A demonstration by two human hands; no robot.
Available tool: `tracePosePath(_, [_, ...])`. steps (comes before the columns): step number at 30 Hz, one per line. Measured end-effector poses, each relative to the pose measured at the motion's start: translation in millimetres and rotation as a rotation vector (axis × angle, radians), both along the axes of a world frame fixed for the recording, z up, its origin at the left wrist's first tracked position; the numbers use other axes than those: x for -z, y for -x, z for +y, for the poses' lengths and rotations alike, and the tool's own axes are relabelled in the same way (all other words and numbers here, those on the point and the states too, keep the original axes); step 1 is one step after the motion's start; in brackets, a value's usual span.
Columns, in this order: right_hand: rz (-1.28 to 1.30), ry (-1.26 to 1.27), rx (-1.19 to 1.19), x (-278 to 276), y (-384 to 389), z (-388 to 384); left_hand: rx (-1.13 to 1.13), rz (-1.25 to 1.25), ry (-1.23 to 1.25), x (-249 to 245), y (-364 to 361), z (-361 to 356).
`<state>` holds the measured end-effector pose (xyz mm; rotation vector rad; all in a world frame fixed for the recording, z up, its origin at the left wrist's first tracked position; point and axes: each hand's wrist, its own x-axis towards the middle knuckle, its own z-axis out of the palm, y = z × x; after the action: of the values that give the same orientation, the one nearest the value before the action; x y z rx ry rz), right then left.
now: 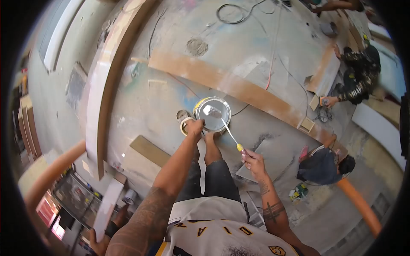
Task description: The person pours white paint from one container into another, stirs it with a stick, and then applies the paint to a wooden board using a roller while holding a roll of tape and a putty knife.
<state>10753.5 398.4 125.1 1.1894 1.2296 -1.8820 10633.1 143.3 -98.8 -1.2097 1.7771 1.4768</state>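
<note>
My right hand is closed around the yellow-and-red handle of a paint roller. The roller's white, paint-covered head lies within the mouth of a round paint can with a silvery rim and a yellow side. At the can's near left edge, my left hand is closed, its fingers partly hidden against the rim. A cream ring shows just left of that hand, near my foot. The can stands out in front of my legs and hides my other foot.
A long brown board crosses the floor beyond the can. A tall curved panel stands at left, and a flat board lies nearer. Cables cross the floor. People work at right, one crouching by the board's end; another's hands show lower left.
</note>
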Motion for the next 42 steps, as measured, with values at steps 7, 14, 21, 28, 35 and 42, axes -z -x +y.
tracePosePath(7, [0.148,-0.378,-0.383,62.3,54.1,16.4,-0.261,-0.042,-0.149,85.2,3.4,-6.2])
tracePosePath(14, [0.436,-0.976,-0.698,148.6,130.8,62.8,-0.362,-0.052,-0.062,115.3,39.9,-49.3])
tracePosePath(21, [0.513,-1.151,-0.898,231.5,172.8,101.9,-0.412,0.014,-0.086,162.9,45.6,-128.8])
tracePosePath(28, [0.614,-1.081,-1.108,244.1,255.7,31.4,-0.673,-0.049,-0.207,187.8,51.7,-192.1])
tracePosePath(35, [0.705,-1.013,-1.14,274.1,343.6,-53.4,-0.832,0.015,-0.211,210.8,38.2,-236.0])
tracePosePath(42, [0.75,-0.987,-1.4,305.4,439.0,-132.0,-0.796,-0.036,-0.325,233.9,9.1,-252.4])
